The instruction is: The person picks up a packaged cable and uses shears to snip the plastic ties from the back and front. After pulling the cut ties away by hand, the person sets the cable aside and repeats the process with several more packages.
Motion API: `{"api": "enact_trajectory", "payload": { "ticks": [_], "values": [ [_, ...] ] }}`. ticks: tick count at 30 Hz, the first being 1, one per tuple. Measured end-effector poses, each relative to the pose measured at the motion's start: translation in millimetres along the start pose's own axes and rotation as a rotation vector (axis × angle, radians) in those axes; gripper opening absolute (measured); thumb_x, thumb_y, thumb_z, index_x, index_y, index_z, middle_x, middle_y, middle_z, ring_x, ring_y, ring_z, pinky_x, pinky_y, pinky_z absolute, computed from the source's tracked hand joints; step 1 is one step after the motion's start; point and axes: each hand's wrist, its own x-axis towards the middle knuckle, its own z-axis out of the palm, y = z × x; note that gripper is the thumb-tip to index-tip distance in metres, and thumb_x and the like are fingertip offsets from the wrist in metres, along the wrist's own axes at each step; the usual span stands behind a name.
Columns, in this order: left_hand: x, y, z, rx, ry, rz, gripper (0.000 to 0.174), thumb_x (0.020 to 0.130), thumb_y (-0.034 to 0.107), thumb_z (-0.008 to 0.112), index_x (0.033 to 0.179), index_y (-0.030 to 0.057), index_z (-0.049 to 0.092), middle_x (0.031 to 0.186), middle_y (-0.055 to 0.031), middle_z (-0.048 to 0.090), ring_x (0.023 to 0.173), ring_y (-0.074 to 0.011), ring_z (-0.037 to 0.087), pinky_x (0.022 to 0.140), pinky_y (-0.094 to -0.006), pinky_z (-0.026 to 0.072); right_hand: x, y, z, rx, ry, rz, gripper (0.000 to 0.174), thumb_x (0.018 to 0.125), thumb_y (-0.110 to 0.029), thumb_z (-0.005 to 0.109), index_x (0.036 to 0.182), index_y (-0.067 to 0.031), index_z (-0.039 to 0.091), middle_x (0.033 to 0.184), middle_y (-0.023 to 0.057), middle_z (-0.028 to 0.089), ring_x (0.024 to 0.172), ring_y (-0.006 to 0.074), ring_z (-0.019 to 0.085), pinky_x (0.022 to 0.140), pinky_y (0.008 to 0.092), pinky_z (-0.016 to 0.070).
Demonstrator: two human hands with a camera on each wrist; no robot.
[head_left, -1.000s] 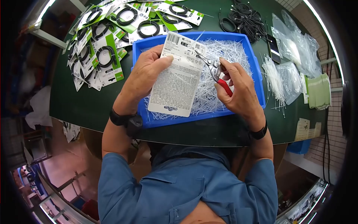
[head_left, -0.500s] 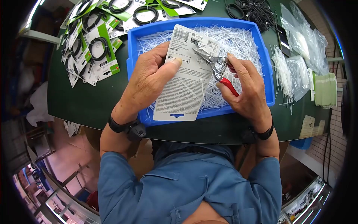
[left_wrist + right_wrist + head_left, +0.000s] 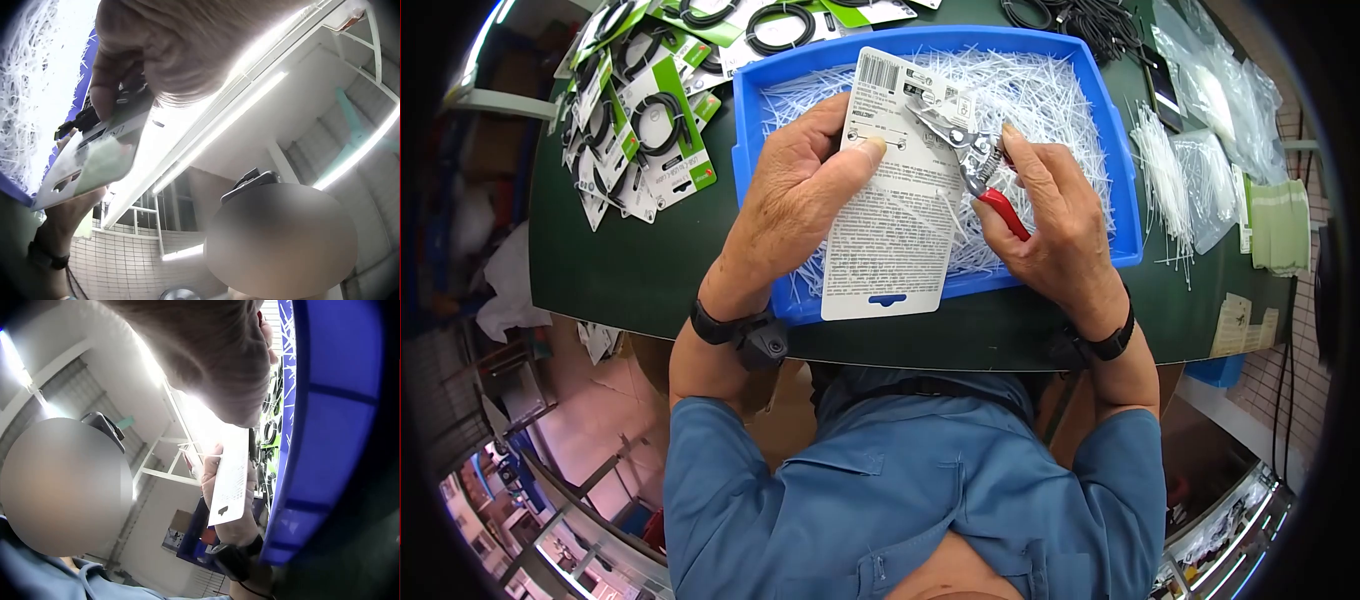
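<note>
My left hand [image 3: 805, 190] grips a packaging card [image 3: 885, 255], its printed back facing up and the thumb pressing on the text side. In the left wrist view a black cable [image 3: 78, 122] shows on the card's other face, partly hidden by the fingers. My right hand [image 3: 1060, 215] holds a pair of cutters with red grips [image 3: 1003, 213]; their metal blades lie over the upper right part of the card. A thin white strip [image 3: 922, 213] crosses the printed text. Beneath both hands is a blue tray [image 3: 743, 130] full of white plastic strip scraps [image 3: 1040, 90].
Carded black cables [image 3: 660, 125] are piled on the green table [image 3: 600, 270] at the left and back. Loose black cables [image 3: 1100, 25] lie at the back right. White cable ties [image 3: 1162, 185], clear bags [image 3: 1215, 90] and green-white cards [image 3: 1280, 225] lie at the right.
The white strip sticking out past the card's top edge is gone, and a strip now shows across the text. Card and cutters have shifted slightly right; the card stands more upright in view.
</note>
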Motion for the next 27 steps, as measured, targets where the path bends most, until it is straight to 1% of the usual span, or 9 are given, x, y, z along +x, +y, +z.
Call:
{"api": "enact_trajectory", "payload": {
  "ticks": [5,9,12,15,17,19,21,24,27],
  "values": [
    [4,1,-4,0.028,-0.013,-0.04,0.036,0.102,0.015,0.056,0.13,-0.0068,0.061,0.107,-0.0121,0.073,0.09,-0.0125,0.07,0.079,-0.0253,0.057,-5,0,8,0.029,-0.032,0.02,0.065,0.077,-0.005,0.082,0.137,0.0057,0.057,0.103,0.0198,0.066,0.088,0.0324,0.067,0.076,0.0393,0.0566],
    [3,-4,-7,-0.132,-0.073,-0.192,0.035,0.101,0.015,0.056,0.126,-0.0085,0.061,0.106,-0.0143,0.073,0.088,-0.0144,0.073,0.077,-0.0259,0.0585,-11,-6,4,0.029,-0.099,0.057,0.061,0.079,-0.004,0.08,0.135,0.0057,0.058,0.102,0.0197,0.065,0.084,0.0318,0.067,0.074,0.0386,0.0561],
    [0,-1,2,-0.196,-0.092,-0.228,0.034,0.1,0.014,0.056,0.124,-0.0096,0.061,0.106,-0.0154,0.074,0.088,-0.0153,0.073,0.077,-0.027,0.0589,-12,-9,-15,0.002,-0.112,0.054,0.059,0.08,-0.004,0.079,0.134,0.0051,0.058,0.101,0.0195,0.065,0.082,0.0315,0.066,0.073,0.0381,0.0559],
    [-19,-1,19,-0.229,-0.082,-0.235,0.034,0.1,0.014,0.055,0.125,-0.0095,0.061,0.107,-0.0158,0.073,0.088,-0.0154,0.073,0.078,-0.0273,0.059,-29,-28,-49,0.088,-0.209,0.175,0.062,0.079,-0.003,0.079,0.136,0.0033,0.058,0.103,0.0185,0.065,0.085,0.0304,0.066,0.075,0.0375,0.0557],
    [-30,-2,29,-0.243,-0.067,-0.232,0.035,0.1,0.014,0.055,0.126,-0.0094,0.06,0.107,-0.016,0.073,0.089,-0.0154,0.073,0.078,-0.0275,0.059,-42,-34,-61,0.097,-0.204,0.182,0.063,0.078,-0.004,0.08,0.136,0.0032,0.058,0.103,0.0184,0.065,0.086,0.0316,0.066,0.076,0.0387,0.0553],
    [-39,-4,35,-0.286,0.018,-0.185,0.035,0.101,0.013,0.054,0.127,-0.0092,0.06,0.108,-0.016,0.073,0.089,-0.0149,0.072,0.079,-0.0275,0.0586,-55,-39,-70,0.109,-0.186,0.189,0.066,0.076,-0.007,0.082,0.136,0.0031,0.058,0.103,0.0183,0.063,0.09,0.034,0.065,0.077,0.0411,0.0544],
    [-46,-5,40,-0.298,0.063,-0.163,0.035,0.101,0.012,0.054,0.127,-0.0091,0.06,0.109,-0.0159,0.073,0.089,-0.0146,0.071,0.08,-0.0275,0.0584,-70,-40,-74,0.134,-0.192,0.193,0.068,0.075,-0.007,0.083,0.137,0.0032,0.057,0.104,0.0179,0.063,0.09,0.0337,0.065,0.077,0.041,0.0545],
    [-53,-4,45,-0.183,0.216,0.034,0.034,0.101,0.01,0.052,0.129,-0.0079,0.059,0.111,-0.0146,0.072,0.09,-0.0124,0.069,0.081,-0.0264,0.0562,-84,-41,-71,0.18,-0.202,0.193,0.073,0.073,-0.007,0.084,0.14,0.0035,0.056,0.104,0.0171,0.064,0.091,0.033,0.065,0.078,0.0408,0.0549],
    [-59,-2,57,-0.13,0.271,0.101,0.034,0.101,0.01,0.051,0.129,-0.0071,0.059,0.111,-0.0132,0.071,0.091,-0.011,0.067,0.081,-0.0255,0.0546,-89,-45,-64,0.178,-0.132,0.158,0.073,0.075,-0.002,0.081,0.142,0.0032,0.054,0.111,0.0192,0.064,0.093,0.0314,0.066,0.082,0.0381,0.0556]
  ]
}}
